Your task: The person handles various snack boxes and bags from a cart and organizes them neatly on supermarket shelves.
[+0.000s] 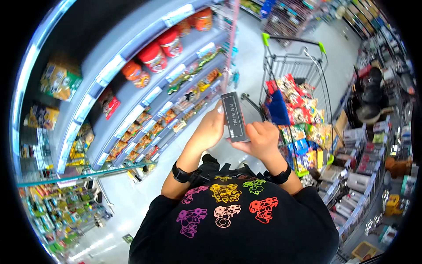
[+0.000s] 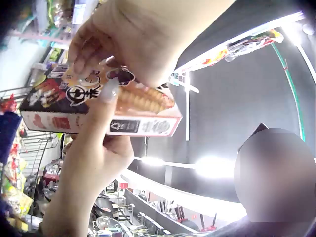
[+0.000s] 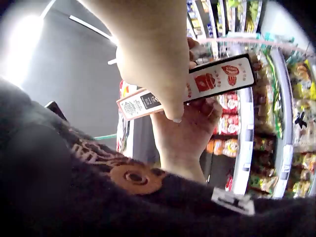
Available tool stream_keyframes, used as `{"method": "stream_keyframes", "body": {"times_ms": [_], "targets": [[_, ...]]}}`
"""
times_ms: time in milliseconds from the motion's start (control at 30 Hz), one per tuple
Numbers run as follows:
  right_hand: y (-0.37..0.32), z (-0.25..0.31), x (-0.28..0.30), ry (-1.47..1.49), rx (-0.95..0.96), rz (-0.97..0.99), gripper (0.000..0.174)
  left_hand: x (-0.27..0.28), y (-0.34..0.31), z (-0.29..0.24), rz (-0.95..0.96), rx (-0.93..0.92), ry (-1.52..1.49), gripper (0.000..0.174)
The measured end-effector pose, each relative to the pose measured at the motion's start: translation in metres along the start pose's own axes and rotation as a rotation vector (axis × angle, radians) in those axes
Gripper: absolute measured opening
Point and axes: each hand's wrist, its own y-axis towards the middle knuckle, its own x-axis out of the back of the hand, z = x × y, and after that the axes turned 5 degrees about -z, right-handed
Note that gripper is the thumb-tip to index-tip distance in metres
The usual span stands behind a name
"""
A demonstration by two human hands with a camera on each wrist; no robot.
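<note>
Both hands hold a slim food box point(image 1: 233, 116) in front of the chest, a narrow dark side with a printed date line turned up. My left hand point(image 1: 209, 125) grips its left side, thumb along the edge. At the near right end, my right hand point(image 1: 263, 138) grips it with curled fingers. In the left wrist view, the box point(image 2: 143, 101) shows a dark front with large characters and a golden ridged food picture; the right thumb point(image 2: 109, 94) presses across it. From the right wrist, a white side of the box point(image 3: 221, 79) shows red drawings.
A shopping cart point(image 1: 318, 57) with green handle ends stands ahead to the right, loaded with snack bags point(image 1: 292, 101). Shelves point(image 1: 103, 81) of red-lidded jars and packets line the left. On the right are racks of pans point(image 1: 369, 113) and kitchenware.
</note>
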Motion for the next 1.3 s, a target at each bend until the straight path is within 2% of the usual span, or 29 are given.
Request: {"method": "stream_keyframes", "body": {"times_ms": [67,167,200,267,300,333,367,467,500,533,600,667,733,767,833,900,933,967,1033,1100,1133,1167,1233,1300], "targets": [[0.021,0.018,-0.021,0.052,0.082,-0.036,0.040,0.034,-0.003,-0.003,0.031,-0.050,0.007,0.069],[0.050,0.041,-0.056,0.157,0.180,-0.140,0.040,0.077,0.003,0.002,-0.085,-0.275,0.221,0.068],[0.058,0.047,-0.064,0.168,0.204,-0.156,0.039,0.092,0.000,-0.002,0.009,-0.210,0.157,0.067],[0.072,0.054,-0.076,0.193,0.254,-0.167,0.039,0.111,-0.002,0.006,0.014,-0.211,0.073,0.067],[0.078,0.056,-0.084,0.213,0.268,-0.173,0.038,0.119,0.000,0.010,0.020,-0.217,0.037,0.067],[0.083,0.057,-0.093,0.233,0.283,-0.182,0.038,0.127,0.002,0.009,0.085,-0.302,-0.055,0.068],[0.088,0.059,-0.100,0.256,0.302,-0.186,0.037,0.138,0.003,0.004,0.121,-0.328,0.013,0.068],[0.108,0.060,-0.113,0.377,0.313,-0.186,0.032,0.155,0.008,-0.007,0.070,-0.357,0.061,0.067],[0.117,0.059,-0.116,0.422,0.323,-0.174,0.032,0.160,0.010,-0.011,0.054,-0.360,0.063,0.066],[0.130,0.058,-0.114,0.497,0.362,-0.139,0.034,0.165,0.009,-0.019,0.052,-0.315,0.131,0.081],[0.143,0.049,-0.123,0.669,0.381,0.000,0.041,0.174,0.012,-0.028,0.019,-0.253,0.109,0.066],[0.156,0.038,-0.137,0.844,0.410,0.155,0.042,0.183,0.014,-0.039,-0.064,-0.248,0.225,0.068],[0.181,0.032,-0.137,1.069,0.412,0.378,0.041,0.191,0.010,-0.056,-0.166,-0.315,0.435,0.079],[0.193,0.029,-0.136,1.172,0.412,0.494,0.041,0.194,0.006,-0.067,-0.213,-0.311,0.504,0.079],[0.217,0.026,-0.135,1.375,0.231,0.820,0.046,0.198,0.000,-0.086,-0.301,-0.302,0.650,0.079],[0.234,0.029,-0.144,1.668,0.188,0.932,0.069,0.199,-0.004,-0.093,-0.447,-0.300,0.707,0.079],[0.245,0.032,-0.141,1.727,0.177,1.077,0.092,0.199,-0.007,-0.099,-0.499,-0.307,0.777,0.078],[0.255,0.037,-0.138,1.769,0.101,1.235,0.097,0.199,-0.012,-0.105,-0.547,-0.313,0.847,0.078],[0.272,0.047,-0.138,1.804,0.066,1.444,0.089,0.198,-0.021,-0.113,-0.655,-0.277,0.969,0.078],[0.287,0.059,-0.144,1.682,0.233,1.454,0.079,0.195,-0.030,-0.122,-0.742,-0.216,1.106,0.078],[0.294,0.070,-0.139,1.738,0.172,1.458,0.069,0.197,-0.034,-0.121,-0.832,-0.259,1.057,0.078],[0.301,0.076,-0.149,1.699,0.165,1.564,0.059,0.200,-0.039,-0.117,-0.942,-0.293,1.074,0.077],[0.320,0.096,-0.143,1.707,0.136,1.714,0.051,0.205,-0.043,-0.107,-1.275,-0.498,0.984,0.074],[0.326,0.116,-0.162,1.847,0.165,1.596,0.046,0.210,-0.050,-0.098,-1.636,-0.508,0.931,0.070]]}}
